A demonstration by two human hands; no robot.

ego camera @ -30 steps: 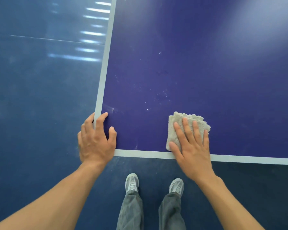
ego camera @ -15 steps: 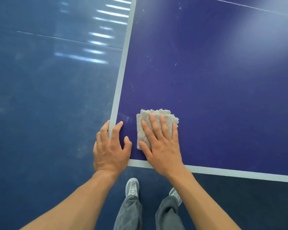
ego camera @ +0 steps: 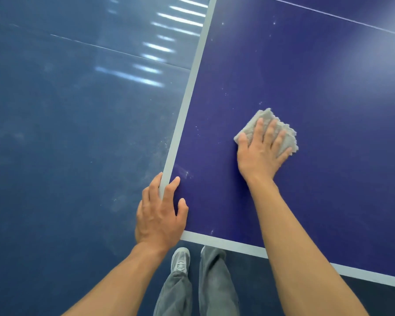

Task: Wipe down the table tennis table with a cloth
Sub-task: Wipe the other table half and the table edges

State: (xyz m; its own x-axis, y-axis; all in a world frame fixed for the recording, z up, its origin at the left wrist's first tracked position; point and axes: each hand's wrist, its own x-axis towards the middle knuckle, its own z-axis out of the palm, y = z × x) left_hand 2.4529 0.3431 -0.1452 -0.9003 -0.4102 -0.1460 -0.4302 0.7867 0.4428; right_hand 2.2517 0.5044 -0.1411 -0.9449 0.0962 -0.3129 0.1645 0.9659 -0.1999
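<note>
Blue table [ego camera: 306,65], pale edge lines; folded cloth [ego camera: 283,137] lying on it.

A folded cloth [ego camera: 269,131] is pressed flat onto the table [ego camera: 317,92] at centre right by the right hand [ego camera: 260,153]; the lower-centre corner is held by the left hand [ego camera: 160,215].

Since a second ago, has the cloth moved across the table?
Yes. The cloth has slid away from the near white edge line, deeper onto the table.

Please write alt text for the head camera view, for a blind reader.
A person's right hand presses a folded grey terry cloth flat on a dark blue table tennis table, while the left hand rests on its white-lined corner. Grey trousers and one grey shoe show below.
</note>
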